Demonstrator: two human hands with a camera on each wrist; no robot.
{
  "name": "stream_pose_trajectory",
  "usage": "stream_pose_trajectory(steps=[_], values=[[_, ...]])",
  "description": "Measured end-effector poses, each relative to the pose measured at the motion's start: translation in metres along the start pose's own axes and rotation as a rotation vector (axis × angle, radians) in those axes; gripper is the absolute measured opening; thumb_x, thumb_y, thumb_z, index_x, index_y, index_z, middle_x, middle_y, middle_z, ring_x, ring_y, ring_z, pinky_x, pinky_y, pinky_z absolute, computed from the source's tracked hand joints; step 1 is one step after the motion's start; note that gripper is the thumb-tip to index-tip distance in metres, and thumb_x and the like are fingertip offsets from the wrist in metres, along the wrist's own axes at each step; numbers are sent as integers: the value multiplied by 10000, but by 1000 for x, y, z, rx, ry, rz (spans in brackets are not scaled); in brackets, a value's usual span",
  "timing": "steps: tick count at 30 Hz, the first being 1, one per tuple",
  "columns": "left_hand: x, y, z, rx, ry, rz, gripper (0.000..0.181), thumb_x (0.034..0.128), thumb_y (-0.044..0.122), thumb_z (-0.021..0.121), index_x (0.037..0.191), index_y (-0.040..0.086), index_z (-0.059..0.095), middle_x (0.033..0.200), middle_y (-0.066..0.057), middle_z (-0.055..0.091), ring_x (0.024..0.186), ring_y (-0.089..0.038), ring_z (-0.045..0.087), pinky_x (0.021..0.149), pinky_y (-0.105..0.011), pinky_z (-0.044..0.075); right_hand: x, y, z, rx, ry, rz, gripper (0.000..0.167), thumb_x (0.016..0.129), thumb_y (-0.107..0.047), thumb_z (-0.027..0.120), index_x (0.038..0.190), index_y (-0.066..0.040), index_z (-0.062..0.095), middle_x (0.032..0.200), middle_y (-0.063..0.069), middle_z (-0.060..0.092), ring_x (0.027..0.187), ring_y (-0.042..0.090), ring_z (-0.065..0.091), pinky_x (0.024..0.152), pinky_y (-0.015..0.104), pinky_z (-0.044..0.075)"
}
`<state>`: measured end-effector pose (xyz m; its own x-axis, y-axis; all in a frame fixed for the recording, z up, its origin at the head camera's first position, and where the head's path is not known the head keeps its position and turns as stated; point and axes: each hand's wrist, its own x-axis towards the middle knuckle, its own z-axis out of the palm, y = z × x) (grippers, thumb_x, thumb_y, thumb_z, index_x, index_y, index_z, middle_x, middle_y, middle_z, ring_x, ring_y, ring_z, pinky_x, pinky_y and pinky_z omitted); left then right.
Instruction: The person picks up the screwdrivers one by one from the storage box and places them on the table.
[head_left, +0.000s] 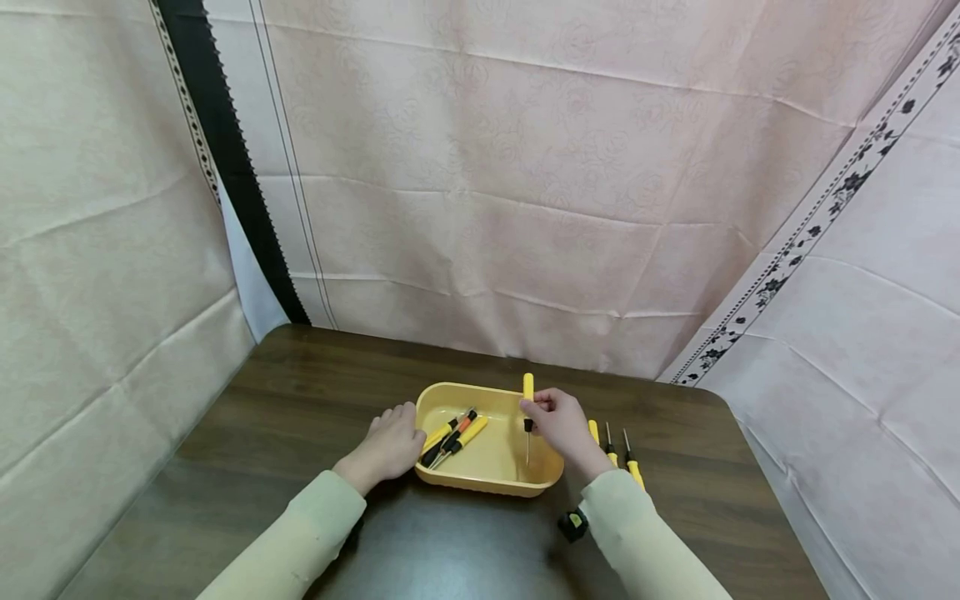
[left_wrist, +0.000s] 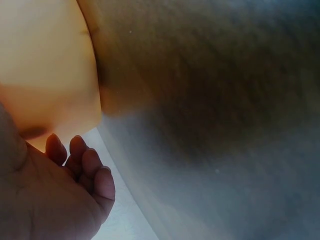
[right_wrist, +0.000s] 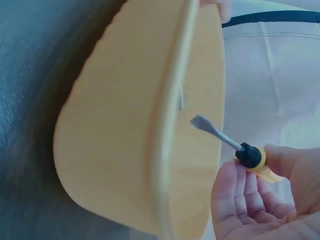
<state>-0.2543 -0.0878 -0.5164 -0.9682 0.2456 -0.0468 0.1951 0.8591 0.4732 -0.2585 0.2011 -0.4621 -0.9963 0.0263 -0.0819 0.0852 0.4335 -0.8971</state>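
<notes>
On a brown wood-grain table (head_left: 247,450), yellow tray (head_left: 501,442), creased pale cloth (head_left: 480,150) behind

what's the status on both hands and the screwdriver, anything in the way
Right hand pinching screwdriver, tip down over tray. Left hand at tray's left end. Other tools lie in left half; nothing visible under the tip.

Has pale pink cloth (head_left: 525,167) for a far wall, creased in a grid and faintly patterned with roses. Carries a serrated black band (head_left: 228,167) at the far left and a slanting strip of black flowers (head_left: 813,229) at the far right. Continues in creased pale cloth along both sides. Includes a dark wood-grain table (head_left: 277,417) with rounded far corners, reflecting soft bluish light near its middle front.
</notes>
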Motion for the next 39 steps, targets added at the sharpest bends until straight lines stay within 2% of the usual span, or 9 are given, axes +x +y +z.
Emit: stream_pose_trajectory(steps=[4, 8, 17, 23, 30, 39], values=[[0, 1, 0, -8, -5, -2, 214, 972, 242, 425, 1059, 55, 482, 867, -36, 450, 796, -237, 401, 732, -398, 301, -1, -4, -7, 90, 17, 26, 291, 908, -274, 684, 1062, -39, 607, 932, 138, 605, 696, 221, 628, 705, 404, 551], [0, 0, -1, -12, -5, -2, 200, 971, 240, 428, 1042, 60, 478, 859, -35, 451, 792, -236, 405, 731, -400, 303, -3, -9, -15, 124, 26, 39, 305, 907, -296, 684, 1063, -51, 593, 968, 174, 600, 727, 233, 618, 698, 394, 553], [0, 0, 0, -19, -12, -10, 237, 974, 250, 433, 1088, 49, 483, 874, -28, 461, 806, -232, 417, 747, -402, 308, -6, -1, -33, 76, 51, 47, 347, 909, -340, 673, 1098, -65, 577, 1010, 172, 598, 761, 238, 625, 719, 393, 551], [0, 1, -1, -24, -3, -5, 220, 973, 251, 433, 1069, 58, 481, 863, -24, 457, 797, -227, 418, 738, -399, 311, -7, 12, -49, 94, 53, 60, 378, 912, -339, 669, 1118, -40, 566, 981, 138, 596, 765, 229, 600, 774, 441, 537], [-1, 2, -2, -39, -1, -16, 255, 973, 253, 438, 1111, 44, 484, 880, -22, 467, 805, -223, 426, 745, -400, 319, -7, 30, -66, 42, 58, 75, 412, 922, -363, 649, 1153, -33, 564, 992, 133, 599, 826, 243, 636, 793, 445, 531], [-1, 2, -2, -39, 0, -15, 272, 972, 251, 443, 1127, 32, 483, 889, -23, 474, 817, -222, 427, 747, -398, 319, -14, 51, -102, 15, 67, 119, 493, 930, -401, 624, 1216, -7, 537, 1077, 158, 598, 836, 220, 590, 803, 421, 529]])
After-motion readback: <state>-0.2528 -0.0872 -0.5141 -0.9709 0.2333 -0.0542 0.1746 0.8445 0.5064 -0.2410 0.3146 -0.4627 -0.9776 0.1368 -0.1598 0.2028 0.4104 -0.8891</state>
